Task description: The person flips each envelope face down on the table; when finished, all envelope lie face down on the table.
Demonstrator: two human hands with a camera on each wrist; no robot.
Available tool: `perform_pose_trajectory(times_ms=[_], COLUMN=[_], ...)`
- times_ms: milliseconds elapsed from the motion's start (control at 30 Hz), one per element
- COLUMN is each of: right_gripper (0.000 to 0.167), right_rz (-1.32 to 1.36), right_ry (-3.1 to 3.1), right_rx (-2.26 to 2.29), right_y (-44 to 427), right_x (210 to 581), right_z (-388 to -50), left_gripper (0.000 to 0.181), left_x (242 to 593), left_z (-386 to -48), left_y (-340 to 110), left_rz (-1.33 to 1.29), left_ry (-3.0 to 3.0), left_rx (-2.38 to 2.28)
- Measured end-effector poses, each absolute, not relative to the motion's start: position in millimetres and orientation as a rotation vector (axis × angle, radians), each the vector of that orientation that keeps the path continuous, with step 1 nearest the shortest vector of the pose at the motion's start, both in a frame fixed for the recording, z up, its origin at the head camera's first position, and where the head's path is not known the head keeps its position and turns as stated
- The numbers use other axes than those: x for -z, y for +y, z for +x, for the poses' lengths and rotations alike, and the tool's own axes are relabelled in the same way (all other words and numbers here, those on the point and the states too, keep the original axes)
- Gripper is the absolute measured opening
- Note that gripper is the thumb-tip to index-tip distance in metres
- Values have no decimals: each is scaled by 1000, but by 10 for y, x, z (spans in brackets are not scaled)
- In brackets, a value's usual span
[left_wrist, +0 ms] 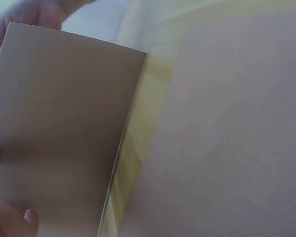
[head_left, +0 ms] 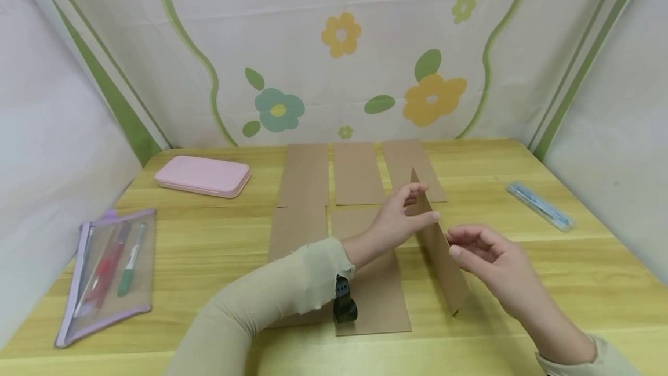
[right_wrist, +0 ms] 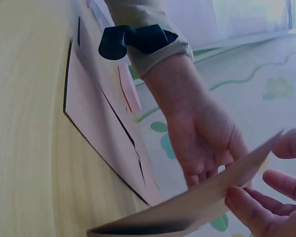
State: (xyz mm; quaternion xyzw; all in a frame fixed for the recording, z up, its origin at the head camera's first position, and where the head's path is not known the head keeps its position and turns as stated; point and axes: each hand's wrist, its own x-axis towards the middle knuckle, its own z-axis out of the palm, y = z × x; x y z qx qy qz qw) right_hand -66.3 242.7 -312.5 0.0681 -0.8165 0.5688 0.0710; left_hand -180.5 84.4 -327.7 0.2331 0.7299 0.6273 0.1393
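Note:
A rectangular brown cardboard sheet stands on its long edge above the table, leaning slightly. My left hand pinches the far part of its upper edge, thumb on one face and fingers on the other. Closer to me, my right hand pinches the same edge between thumb and fingertips. The left wrist view shows the broad face of the held sheet, with my left thumb low on it. In the right wrist view the sheet appears nearly edge-on, between my left hand and right hand.
Several matching sheets lie flat in two rows, including a back-middle one and a front one under my left forearm. A pink case and a mesh pen pouch lie left; a clear-blue slim pack lies right.

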Motion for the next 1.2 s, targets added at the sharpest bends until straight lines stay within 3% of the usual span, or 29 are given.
perform_pose_trajectory(times_ms=[233, 767, 1200], right_gripper=[24, 36, 36], right_rz=[207, 585, 580], right_ry=[-2631, -2558, -2436], right_rx=[-1320, -654, -576], right_y=[2358, 2378, 2480], right_x=[3084, 3008, 3006], right_z=[-615, -675, -702], left_gripper=[50, 50, 50], left_x=[3275, 3329, 3453], left_z=[-1778, -1776, -1835], left_y=[847, 860, 769], left_rz=[655, 675, 656], left_ry=[2067, 2024, 1961], left_rx=[-1858, -1915, -1968])
